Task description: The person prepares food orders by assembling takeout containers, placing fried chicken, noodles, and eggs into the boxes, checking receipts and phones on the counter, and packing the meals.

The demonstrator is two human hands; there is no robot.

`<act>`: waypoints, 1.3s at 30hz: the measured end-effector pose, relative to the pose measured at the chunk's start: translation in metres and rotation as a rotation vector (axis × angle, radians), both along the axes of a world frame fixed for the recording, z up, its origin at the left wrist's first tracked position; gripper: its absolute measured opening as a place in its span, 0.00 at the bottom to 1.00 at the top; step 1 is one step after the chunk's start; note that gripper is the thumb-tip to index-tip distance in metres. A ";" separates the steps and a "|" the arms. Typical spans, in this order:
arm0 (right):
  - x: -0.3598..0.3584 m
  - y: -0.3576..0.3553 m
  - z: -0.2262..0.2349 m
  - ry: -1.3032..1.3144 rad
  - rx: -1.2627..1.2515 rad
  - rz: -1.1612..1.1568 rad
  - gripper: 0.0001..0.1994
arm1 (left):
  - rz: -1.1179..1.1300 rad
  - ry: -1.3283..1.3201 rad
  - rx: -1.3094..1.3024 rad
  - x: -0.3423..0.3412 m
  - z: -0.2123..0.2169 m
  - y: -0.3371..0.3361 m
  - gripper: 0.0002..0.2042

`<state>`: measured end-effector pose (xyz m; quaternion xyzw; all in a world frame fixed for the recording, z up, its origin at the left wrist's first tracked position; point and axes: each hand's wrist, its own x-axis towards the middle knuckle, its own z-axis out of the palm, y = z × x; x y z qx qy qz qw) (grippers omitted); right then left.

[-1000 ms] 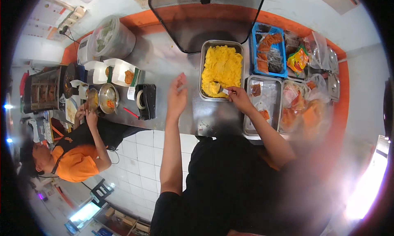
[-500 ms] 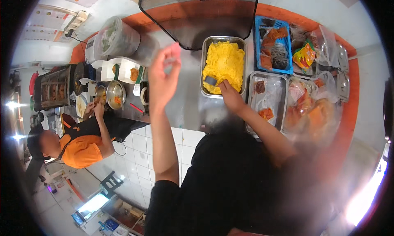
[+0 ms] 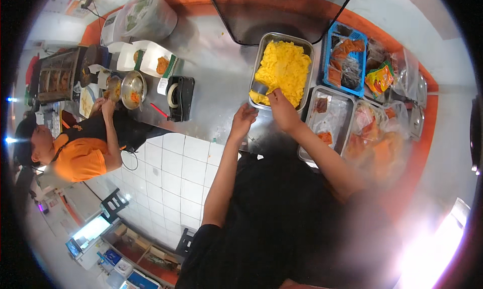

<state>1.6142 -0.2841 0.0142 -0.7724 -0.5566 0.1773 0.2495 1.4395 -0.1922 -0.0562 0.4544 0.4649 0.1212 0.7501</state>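
Note:
A metal tray [image 3: 257,63] heaped with yellow mashed food [image 3: 284,65] sits on the steel counter in front of me. My right hand [image 3: 283,109] is closed at the tray's near side on a scoop [image 3: 259,87], whose grey cup rests in the mash at the left. My fingers hide most of its handle. Just off the tray's near left corner is my left hand [image 3: 244,120], its fingers loosely bent and apart, with nothing visible in them. Whether it touches the tray rim I cannot tell.
A blue basket [image 3: 363,63] of packets and a second metal tray [image 3: 350,108] stand right of the mash. Plastic bags [image 3: 377,133] lie beyond. Leftward are a tape dispenser [image 3: 186,98], red pen [image 3: 159,110], food boxes [image 3: 156,58] and metal bowl [image 3: 143,88]. A co-worker [image 3: 80,156] works there.
My left hand has come down and right, from raised over the counter to beside the tray; a pink patch at its fingertips no longer shows. The scoop stays in my right hand. The view has shifted.

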 end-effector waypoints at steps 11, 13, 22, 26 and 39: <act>0.035 -0.005 -0.023 0.235 -0.112 0.123 0.13 | -0.026 -0.128 -0.060 0.011 0.005 0.003 0.26; 0.042 -0.007 -0.034 0.308 0.025 -0.005 0.11 | -0.076 -0.122 -0.021 0.009 0.007 0.001 0.27; 0.042 -0.027 -0.055 0.747 0.135 -0.377 0.13 | -0.052 -0.014 0.067 -0.019 0.028 0.012 0.31; 0.047 -0.028 -0.045 0.779 0.113 -0.403 0.13 | -0.004 -0.062 0.182 -0.024 0.054 0.037 0.28; 0.059 -0.092 0.011 1.012 0.280 -0.506 0.12 | -0.302 -0.144 2.210 0.204 0.403 0.144 0.29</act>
